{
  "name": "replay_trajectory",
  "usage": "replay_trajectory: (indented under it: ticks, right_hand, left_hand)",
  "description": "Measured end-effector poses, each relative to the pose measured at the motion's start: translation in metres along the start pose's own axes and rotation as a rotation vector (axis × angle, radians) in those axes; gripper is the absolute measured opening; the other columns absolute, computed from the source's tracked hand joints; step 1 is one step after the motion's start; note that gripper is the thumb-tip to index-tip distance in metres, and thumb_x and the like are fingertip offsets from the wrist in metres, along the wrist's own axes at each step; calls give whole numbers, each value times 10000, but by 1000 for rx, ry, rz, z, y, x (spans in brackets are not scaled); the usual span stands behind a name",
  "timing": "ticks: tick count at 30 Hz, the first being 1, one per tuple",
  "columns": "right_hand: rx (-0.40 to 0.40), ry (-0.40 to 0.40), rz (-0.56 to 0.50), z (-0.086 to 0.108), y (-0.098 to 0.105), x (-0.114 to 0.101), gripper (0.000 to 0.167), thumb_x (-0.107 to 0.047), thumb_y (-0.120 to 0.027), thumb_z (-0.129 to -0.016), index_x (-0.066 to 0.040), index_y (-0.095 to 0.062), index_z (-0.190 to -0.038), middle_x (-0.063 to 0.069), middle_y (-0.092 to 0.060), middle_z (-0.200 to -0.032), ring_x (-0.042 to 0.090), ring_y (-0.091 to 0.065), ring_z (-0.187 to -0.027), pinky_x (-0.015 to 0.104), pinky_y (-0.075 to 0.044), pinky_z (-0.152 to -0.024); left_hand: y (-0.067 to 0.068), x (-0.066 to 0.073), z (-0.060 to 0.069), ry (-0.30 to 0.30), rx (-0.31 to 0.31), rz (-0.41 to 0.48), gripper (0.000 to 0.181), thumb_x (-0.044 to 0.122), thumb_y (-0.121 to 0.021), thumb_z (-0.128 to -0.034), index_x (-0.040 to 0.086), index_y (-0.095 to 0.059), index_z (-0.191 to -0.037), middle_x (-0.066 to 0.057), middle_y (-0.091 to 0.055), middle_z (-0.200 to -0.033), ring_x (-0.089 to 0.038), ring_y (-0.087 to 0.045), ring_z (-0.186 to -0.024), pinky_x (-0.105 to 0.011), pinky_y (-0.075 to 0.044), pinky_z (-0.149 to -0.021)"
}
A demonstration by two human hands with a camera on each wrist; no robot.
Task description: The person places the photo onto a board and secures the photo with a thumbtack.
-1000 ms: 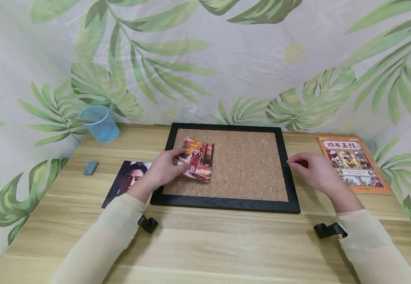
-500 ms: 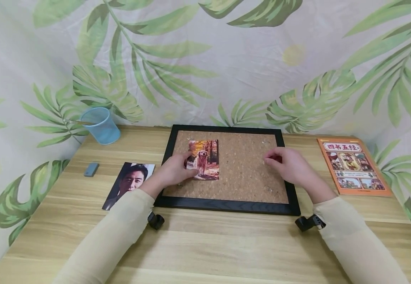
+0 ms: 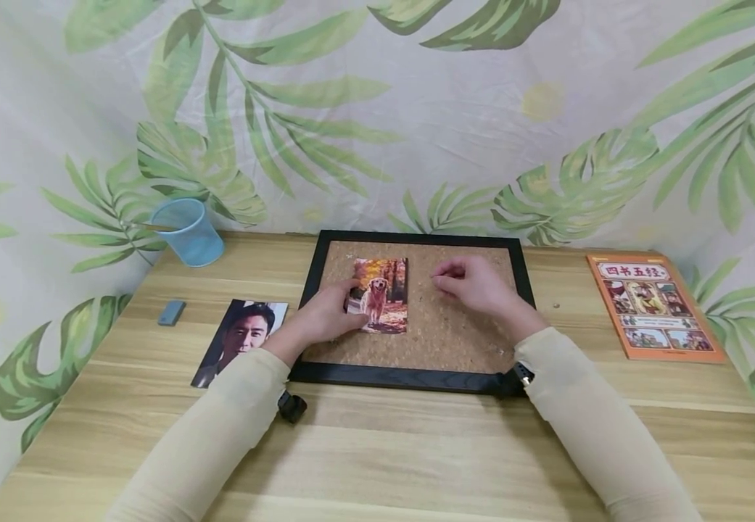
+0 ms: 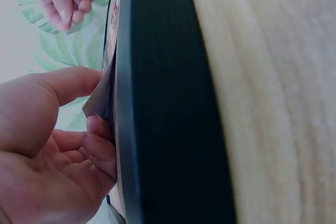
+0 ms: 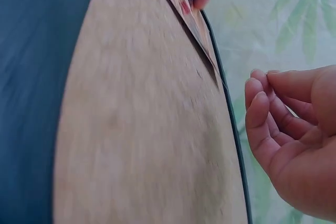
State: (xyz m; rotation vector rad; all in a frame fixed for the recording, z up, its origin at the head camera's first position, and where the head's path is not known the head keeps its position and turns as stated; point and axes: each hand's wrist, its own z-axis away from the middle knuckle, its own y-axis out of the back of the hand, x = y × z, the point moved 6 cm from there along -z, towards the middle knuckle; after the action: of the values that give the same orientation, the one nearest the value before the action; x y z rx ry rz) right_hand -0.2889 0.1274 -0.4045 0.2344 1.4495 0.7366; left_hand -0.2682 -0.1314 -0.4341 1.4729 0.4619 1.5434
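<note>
Head view: photo on board, left hand on its edge, right hand pinching small

Dog photo (image 3: pixel 390 290) is near frame centre, over the left half of the cork board (image 3: pixel 384 375). I'd rate it light, thin and springy, probably glossy, so easy to slide or crease. Best hold I can judge: edges only, fingertips, low force, off the printed face.

Left hand (image 3: pixel 331 312): thumb and fingers closed onto the photo's left edge, only sheet thickness between them. Left wrist cam shows a corner bent up off the cork, so I'd go softer there.

Right hand (image 3: pixel 481 286): over the board, right of the photo and apart from it. Thumb and index tips meet, no clear gap; I see a tiny dark item (image 4: pixel 73 2) between them, too small for me to identify.

Around it: portrait (image 3: pixel 236 341) left of the board, partly behind the left arm; blue block (image 3: pixel 171 312) and cup (image 3: pixel 197 243) further left; book (image 3: pixel 658 312) at frame right.
</note>
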Motion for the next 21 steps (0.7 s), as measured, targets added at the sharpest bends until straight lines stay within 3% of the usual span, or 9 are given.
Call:
replay_trajectory:
  ticks: [4,12,18,21]
  right_hand:
    - [-24,-8,-61,-15,-19,-12,183,-130,-665,-1078,-21,-742,-1204,156,-759,-1066,228,-721,-892,319,-595,-763]
    - [-48,-27,-185,-48,-45,-22,158,-51,-637,-1078,46,-727,-1162,167,-766,-972,155,-697,-721,280,-601,-652]
    - [-55,-20,-190,-67,-53,-27,172,-21,-618,-1079,86,-715,-1172,183,-765,-968,136,-689,-688,251,-598,-629]
    - [-64,-18,-186,-75,-55,-30,173,-12,-611,-1078,101,-705,-1168,187,-763,-947,136,-675,-664,252,-594,-618]
  left_hand:
    - [-8,-17,-11,-13,25,-11,847,359,-778,-974,-10,-403,-1638,-257,-629,-1485,-349,-647,-1305,-505,-538,-1091]
    - [1,-2,5,-12,7,44,821,308,-773,-969,-21,-413,-1630,-254,-650,-1431,-336,-644,-1236,-505,-533,-1070]
    - [-4,-12,-4,-9,21,28,829,357,-783,-958,6,-436,-1624,-226,-607,-1536,-321,-617,-1351,-508,-501,-1147]
    - [-4,-10,-5,-2,12,33,835,346,-780,-961,0,-421,-1631,-242,-570,-1573,-357,-589,-1404,-516,-483,-1174]
